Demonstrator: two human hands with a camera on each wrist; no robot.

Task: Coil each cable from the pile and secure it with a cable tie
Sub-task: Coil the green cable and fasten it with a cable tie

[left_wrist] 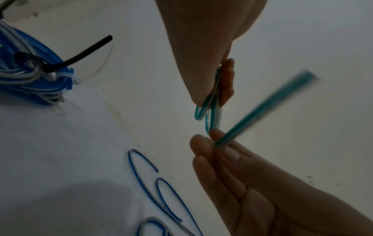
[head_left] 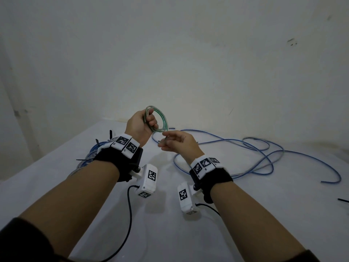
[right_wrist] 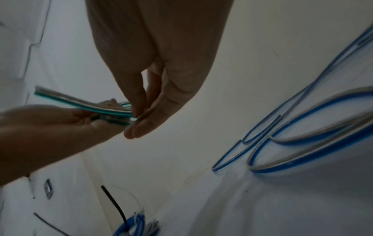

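Above the table, my left hand (head_left: 146,122) grips a small green-and-clear cable coil (head_left: 160,118), fingers curled round its left side. Just below it, my right hand (head_left: 164,141) pinches the loose end of the same cable between thumb and fingertips. In the left wrist view the coil (left_wrist: 212,118) hangs from my left fingers (left_wrist: 228,83), and the free end (left_wrist: 262,108) sticks out blurred from the right hand (left_wrist: 214,140). The right wrist view shows the right hand (right_wrist: 139,115) pinching the green cable (right_wrist: 90,103) against the left hand (right_wrist: 50,127).
Loose blue cables (head_left: 255,154) sprawl over the white table (head_left: 170,233) at the right. Tied blue coils (head_left: 94,152) with black cable ties (left_wrist: 80,54) lie at the left behind my left wrist. A spare black tie (head_left: 342,200) lies at the far right edge. A white wall stands behind.
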